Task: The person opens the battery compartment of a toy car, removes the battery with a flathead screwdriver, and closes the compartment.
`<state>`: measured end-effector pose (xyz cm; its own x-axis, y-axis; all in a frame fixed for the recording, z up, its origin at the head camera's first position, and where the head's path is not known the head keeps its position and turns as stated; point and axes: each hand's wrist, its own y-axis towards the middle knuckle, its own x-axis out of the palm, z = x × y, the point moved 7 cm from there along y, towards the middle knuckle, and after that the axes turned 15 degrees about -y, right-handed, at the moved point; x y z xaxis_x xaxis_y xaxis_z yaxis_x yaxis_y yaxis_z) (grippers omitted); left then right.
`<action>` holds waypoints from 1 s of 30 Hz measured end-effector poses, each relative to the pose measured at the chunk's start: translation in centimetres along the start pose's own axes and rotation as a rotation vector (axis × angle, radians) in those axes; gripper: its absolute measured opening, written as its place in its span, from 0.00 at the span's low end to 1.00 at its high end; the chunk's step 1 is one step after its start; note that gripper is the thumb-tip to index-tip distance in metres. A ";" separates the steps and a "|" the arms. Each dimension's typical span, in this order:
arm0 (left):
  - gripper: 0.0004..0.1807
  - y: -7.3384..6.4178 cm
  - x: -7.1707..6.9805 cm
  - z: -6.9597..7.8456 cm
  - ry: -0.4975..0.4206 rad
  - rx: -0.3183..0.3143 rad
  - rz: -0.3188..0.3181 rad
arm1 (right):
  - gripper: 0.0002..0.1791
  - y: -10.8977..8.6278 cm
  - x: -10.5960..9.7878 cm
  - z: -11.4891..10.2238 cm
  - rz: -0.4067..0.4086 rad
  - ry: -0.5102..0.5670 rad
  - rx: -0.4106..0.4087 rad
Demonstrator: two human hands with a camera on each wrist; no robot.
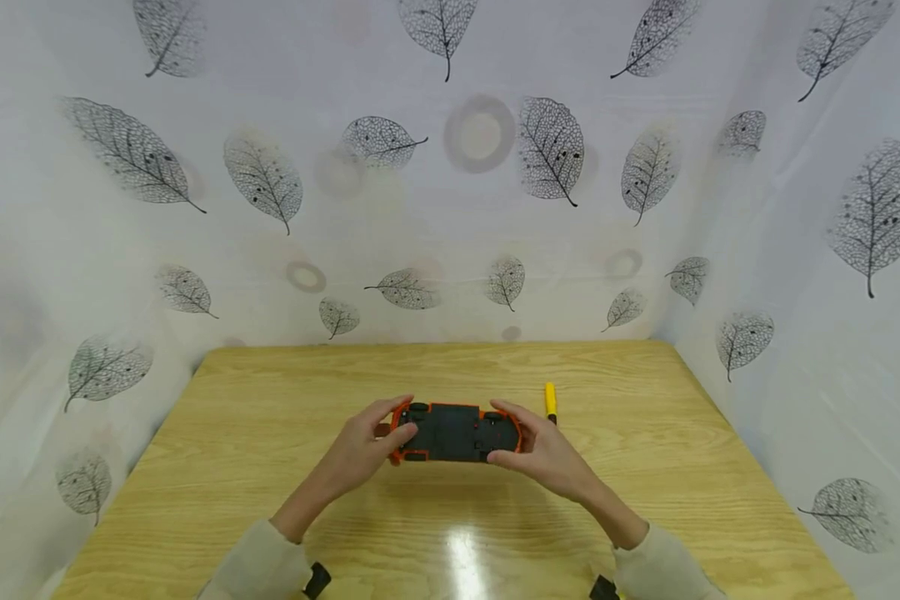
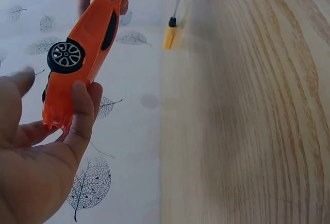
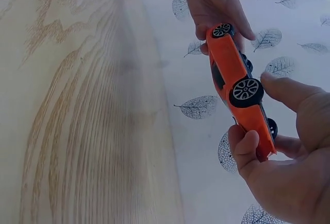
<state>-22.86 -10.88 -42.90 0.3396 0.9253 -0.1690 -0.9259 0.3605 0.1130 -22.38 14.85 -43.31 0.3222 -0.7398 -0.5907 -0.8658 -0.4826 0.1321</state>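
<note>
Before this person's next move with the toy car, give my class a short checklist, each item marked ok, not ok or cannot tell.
1. Left hand grips one end of the toy car: ok.
2. Right hand grips the other end: ok.
3. Dark underside faces the person: ok.
4. Screwdriver in hand: not ok; it lies on the table, beyond the right hand.
5. Screw heads on the underside located: cannot tell; detail too small.
</note>
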 end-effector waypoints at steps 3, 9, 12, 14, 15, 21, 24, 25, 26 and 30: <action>0.37 0.0 0.1 0.1 -0.023 -0.011 -0.042 | 0.47 0.0 0.2 -0.1 -0.038 0.074 -0.015; 0.47 0.0 0.5 0.0 -0.100 -0.042 -0.110 | 0.51 0.0 0.5 0.1 -0.080 0.132 -0.004; 0.51 -0.1 0.6 -0.1 -0.139 -0.041 -0.142 | 0.53 -0.1 0.6 0.0 -0.094 0.135 -0.009; 0.54 -0.1 0.7 -0.1 -0.148 -0.042 -0.164 | 0.55 -0.1 0.6 -0.1 -0.100 0.137 -0.010; 0.54 -0.1 0.8 -0.1 -0.157 -0.043 -0.175 | 0.55 0.0 0.5 -0.2 -0.099 0.134 -0.010; 0.54 -0.1 1.0 0.0 -0.130 -0.041 -0.203 | 0.54 0.0 0.2 -0.4 -0.077 0.061 -0.009; 0.53 -0.1 1.0 0.0 -0.101 -0.045 -0.204 | 0.53 -0.1 -0.1 -0.6 -0.056 -0.013 -0.012; 0.52 -0.1 1.0 0.0 -0.096 -0.049 -0.207 | 0.52 -0.1 -0.2 -0.7 -0.050 -0.028 -0.016; 0.52 -0.1 0.9 0.1 -0.078 -0.049 -0.207 | 0.51 -0.2 -0.3 -0.8 -0.049 -0.039 -0.018; 0.50 -0.1 0.8 0.1 -0.062 -0.061 -0.218 | 0.49 -0.3 -0.3 -0.9 -0.061 -0.022 -0.032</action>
<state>-22.45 -10.20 -42.97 0.5405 0.8324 -0.1225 -0.8372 0.5466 0.0202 -21.84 14.83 -42.46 0.3657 -0.6982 -0.6154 -0.8318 -0.5419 0.1206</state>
